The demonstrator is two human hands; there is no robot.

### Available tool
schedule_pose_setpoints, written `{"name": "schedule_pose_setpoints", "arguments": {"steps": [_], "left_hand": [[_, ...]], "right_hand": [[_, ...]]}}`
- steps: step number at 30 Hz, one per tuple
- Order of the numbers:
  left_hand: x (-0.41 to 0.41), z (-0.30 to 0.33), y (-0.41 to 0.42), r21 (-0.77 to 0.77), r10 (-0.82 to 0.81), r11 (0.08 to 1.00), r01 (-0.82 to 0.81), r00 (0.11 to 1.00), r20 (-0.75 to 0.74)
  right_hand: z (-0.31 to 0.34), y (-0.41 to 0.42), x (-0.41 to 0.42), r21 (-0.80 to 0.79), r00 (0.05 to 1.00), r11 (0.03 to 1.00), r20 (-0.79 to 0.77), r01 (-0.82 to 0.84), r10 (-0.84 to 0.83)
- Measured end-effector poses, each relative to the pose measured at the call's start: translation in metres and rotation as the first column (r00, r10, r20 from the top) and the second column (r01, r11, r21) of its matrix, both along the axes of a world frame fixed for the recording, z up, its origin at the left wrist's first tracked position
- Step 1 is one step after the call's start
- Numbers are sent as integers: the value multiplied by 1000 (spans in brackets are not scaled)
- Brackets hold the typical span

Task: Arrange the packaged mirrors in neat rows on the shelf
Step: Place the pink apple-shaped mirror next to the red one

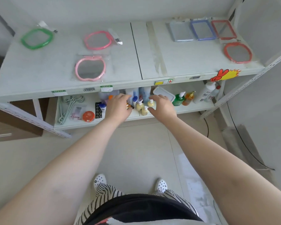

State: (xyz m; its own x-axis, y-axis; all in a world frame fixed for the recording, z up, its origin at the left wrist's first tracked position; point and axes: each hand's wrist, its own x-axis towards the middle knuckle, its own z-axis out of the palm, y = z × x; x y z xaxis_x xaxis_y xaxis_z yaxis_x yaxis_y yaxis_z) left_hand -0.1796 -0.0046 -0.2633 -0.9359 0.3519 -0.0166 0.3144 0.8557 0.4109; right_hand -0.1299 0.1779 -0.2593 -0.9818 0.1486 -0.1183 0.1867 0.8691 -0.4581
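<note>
Seven packaged mirrors lie flat on the upper shelf (pixel 123 65), which you face from its front edge. At the far right corner three rectangular ones sit in a row, near each other: the grey mirror (pixel 181 32), the blue mirror (pixel 202 30) and the red rectangular mirror (pixel 224 29). Just in front of that last one, by the right edge, lies the red apple-shaped mirror (pixel 238 52). Toward the far left corner lies the green mirror (pixel 37 38). The bright pink mirror (pixel 98 40) lies left of the centre seam, and the pale pink mirror (pixel 90 68) lies nearer the front edge. These three are well apart.

Your left hand (pixel 118 106) and right hand (pixel 162 105) hover below the front edge, over bottles on the lower shelf (pixel 193 109). Both hold no mirror. Your right fingers are loosely spread; whether your left fingers touch a bottle, you cannot tell from this view.
</note>
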Motion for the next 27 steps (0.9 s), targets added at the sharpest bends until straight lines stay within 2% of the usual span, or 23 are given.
{"name": "schedule_pose_setpoints", "arguments": {"steps": [3,13,20,27], "left_hand": [[-21,3,-50,42,-12,999,13,1000,-16],[-90,25,-201,-20,25,999,-26,999,-33],[-122,14,-234,16,72,997,-72,997,19],[-181,13,-236,-15,148,989,-147,986,76]], "right_hand": [[3,-52,-20,3,999,999,-16,51,-51],[13,-201,-83,2,994,994,18,109,-109],[7,-226,-131,49,995,995,45,91,-93],[-5,-215,-198,26,998,998,-9,66,-65]]}}
